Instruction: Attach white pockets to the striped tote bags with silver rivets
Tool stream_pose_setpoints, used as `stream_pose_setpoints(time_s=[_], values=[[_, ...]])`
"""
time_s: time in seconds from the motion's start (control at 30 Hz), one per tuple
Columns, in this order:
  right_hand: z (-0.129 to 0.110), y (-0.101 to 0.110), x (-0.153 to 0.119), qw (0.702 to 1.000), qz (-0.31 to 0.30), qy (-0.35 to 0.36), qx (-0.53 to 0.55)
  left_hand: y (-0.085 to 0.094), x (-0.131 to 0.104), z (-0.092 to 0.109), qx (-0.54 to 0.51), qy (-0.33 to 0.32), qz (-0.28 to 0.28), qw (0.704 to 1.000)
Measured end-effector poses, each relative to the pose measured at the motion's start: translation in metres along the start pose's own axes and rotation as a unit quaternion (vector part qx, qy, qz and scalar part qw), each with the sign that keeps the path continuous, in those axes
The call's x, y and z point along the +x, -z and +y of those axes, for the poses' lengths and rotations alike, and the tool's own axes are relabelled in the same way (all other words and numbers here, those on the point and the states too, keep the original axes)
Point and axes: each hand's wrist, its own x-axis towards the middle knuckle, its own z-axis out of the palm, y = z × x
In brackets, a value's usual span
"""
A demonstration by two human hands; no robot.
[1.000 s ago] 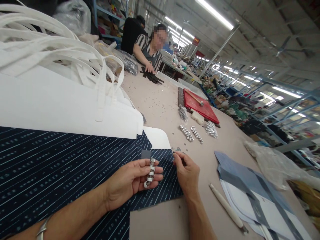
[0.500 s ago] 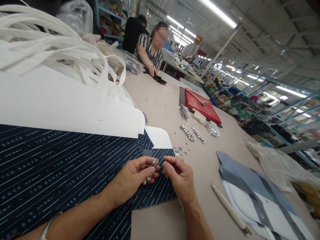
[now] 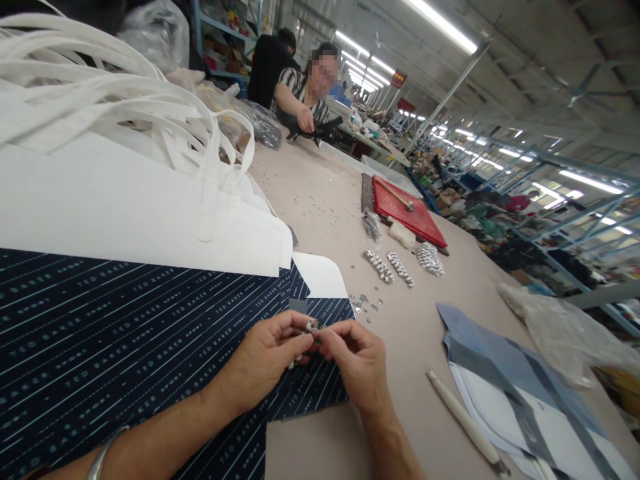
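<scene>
Bare table (image 3: pixel 320 200) runs open up the middle, from the hands toward the far end. Left side blocked: white bag stack (image 3: pixel 125 200) with looped handles sits high over the navy striped sheet (image 3: pixel 100 333). Small metal pieces (image 3: pixel 365 303) scattered just ahead of the hands (low, easy to brush). Silver strips (image 3: pixel 390 267) and red mat (image 3: pixel 407 210) farther right. White stick tool (image 3: pixel 463 420) and grey paper pile (image 3: pixel 500 373) crowd near right; open lane between them and right hand (image 3: pixel 357 363).

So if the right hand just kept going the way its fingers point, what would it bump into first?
The right hand points left, toward the left hand. It would meet the small stack of metal pieces pinched there, then the left hand's fingertips; they look almost touching already, though depth is hard to judge.
</scene>
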Motion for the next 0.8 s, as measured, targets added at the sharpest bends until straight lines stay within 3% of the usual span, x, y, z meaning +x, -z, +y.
stream_pose_setpoints(time_s=[0.17, 0.3, 0.4, 0.5, 0.6, 0.7, 0.8], values=[[0.019, 0.030, 0.020, 0.982, 0.132, 0.017, -0.132, -0.001, 0.000, 0.007, -0.086, 0.086, -0.015, 0.992], [0.032, 0.047, 0.029, 0.957, 0.158, 0.059, -0.236, 0.000, -0.002, 0.008, -0.132, 0.118, -0.040, 0.983], [0.031, 0.043, 0.026, 0.964, 0.146, 0.064, -0.213, 0.000, -0.002, 0.007, -0.137, 0.108, -0.046, 0.984], [0.021, 0.029, 0.016, 0.985, 0.091, 0.060, -0.136, 0.000, -0.002, 0.005, -0.105, 0.090, -0.030, 0.990], [0.010, 0.018, 0.006, 0.981, 0.039, 0.140, -0.126, 0.000, -0.001, 0.005, -0.055, 0.068, -0.010, 0.996], [0.003, 0.013, 0.000, 0.957, -0.006, 0.243, -0.157, 0.001, 0.001, 0.005, 0.017, 0.018, -0.021, 0.999], [0.001, 0.011, -0.002, 0.938, -0.042, 0.293, -0.180, 0.000, 0.001, 0.004, 0.068, -0.026, -0.024, 0.997]])
